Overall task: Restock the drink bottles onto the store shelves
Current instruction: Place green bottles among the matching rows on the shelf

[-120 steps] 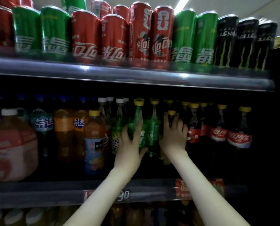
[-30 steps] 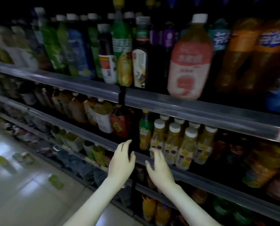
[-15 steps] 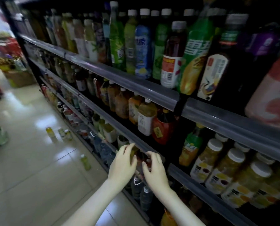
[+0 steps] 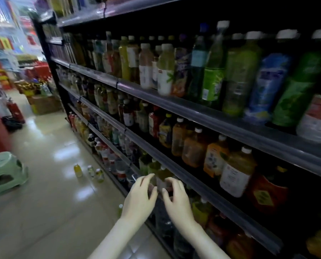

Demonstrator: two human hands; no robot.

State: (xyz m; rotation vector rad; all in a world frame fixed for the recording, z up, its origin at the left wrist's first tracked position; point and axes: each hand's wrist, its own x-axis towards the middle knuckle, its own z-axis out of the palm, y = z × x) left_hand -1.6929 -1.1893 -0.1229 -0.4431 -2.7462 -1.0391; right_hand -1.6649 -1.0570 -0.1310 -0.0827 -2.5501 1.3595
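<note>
one shelf bottle [image 4: 164,174] | left hand [image 4: 138,201], right hand [image 4: 178,201] flanking it | both relaxed

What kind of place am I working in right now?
Most likely a supermarket or convenience-store drinks aisle: long dark metal shelves crowded with plastic drink bottles, a glossy pale tiled floor with small loose bottles standing on it, and a brown cardboard box further down.
</note>
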